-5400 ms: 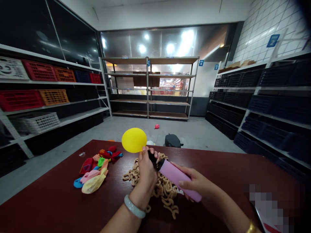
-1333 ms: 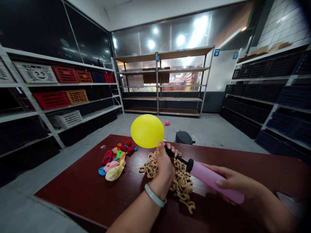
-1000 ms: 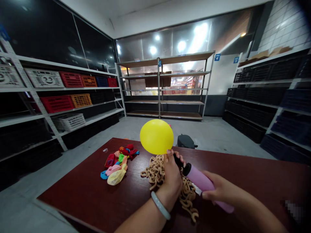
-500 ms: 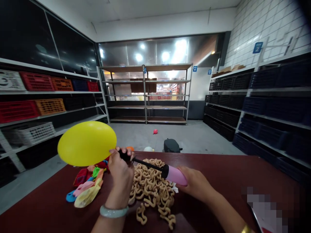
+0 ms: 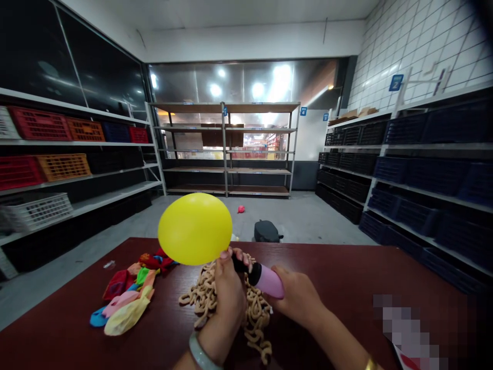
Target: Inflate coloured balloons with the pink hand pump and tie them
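Observation:
A yellow balloon (image 5: 195,228), swollen with air, sits on the black nozzle end of a pink hand pump (image 5: 269,282). My left hand (image 5: 231,282) is closed around that black end and the balloon's neck. The pump's pink body is gripped at its rear by my right hand (image 5: 296,298). Its two parts are pushed close together, with no rod showing between them. Beneath my hands lies a heap of tan, curly pieces (image 5: 202,295), partly covered by my left hand and wrist.
Limp balloons (image 5: 129,303) of several colours lie on the left of the dark red table (image 5: 331,329). A blurred flat item (image 5: 408,329) rests at the right. Beyond the table, a dark bag (image 5: 267,231) and a small pink ball-like thing (image 5: 241,209) are on the floor. Crate-filled shelves flank both sides.
My left hand has moved right with the balloon, toward my right hand. The black rod that showed between them has slid into the pump. The view has shifted slightly.

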Action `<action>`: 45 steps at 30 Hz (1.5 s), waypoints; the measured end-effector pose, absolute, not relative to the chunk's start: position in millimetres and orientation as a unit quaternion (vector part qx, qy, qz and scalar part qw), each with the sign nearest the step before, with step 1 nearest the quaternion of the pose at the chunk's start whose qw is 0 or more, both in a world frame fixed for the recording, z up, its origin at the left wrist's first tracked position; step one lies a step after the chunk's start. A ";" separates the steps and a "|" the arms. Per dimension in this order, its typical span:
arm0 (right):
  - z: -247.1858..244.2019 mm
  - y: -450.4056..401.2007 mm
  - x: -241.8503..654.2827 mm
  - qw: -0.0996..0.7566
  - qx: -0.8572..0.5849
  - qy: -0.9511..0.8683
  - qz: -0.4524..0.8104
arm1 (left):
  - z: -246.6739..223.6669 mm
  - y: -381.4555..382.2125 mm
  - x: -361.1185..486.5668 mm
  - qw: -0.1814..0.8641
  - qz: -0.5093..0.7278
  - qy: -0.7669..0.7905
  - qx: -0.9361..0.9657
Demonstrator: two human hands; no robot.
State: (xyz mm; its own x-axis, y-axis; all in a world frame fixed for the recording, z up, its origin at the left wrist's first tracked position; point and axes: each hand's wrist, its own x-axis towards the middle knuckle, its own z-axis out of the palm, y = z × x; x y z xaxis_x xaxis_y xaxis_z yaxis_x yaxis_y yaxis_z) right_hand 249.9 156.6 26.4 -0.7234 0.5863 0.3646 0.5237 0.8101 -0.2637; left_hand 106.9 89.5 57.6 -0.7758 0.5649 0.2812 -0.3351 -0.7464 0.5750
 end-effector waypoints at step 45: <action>43.2 154.0 255.5 0.107 -0.324 -0.937 0.070 | 67.3 89.4 67.1 0.242 0.904 0.267 0.231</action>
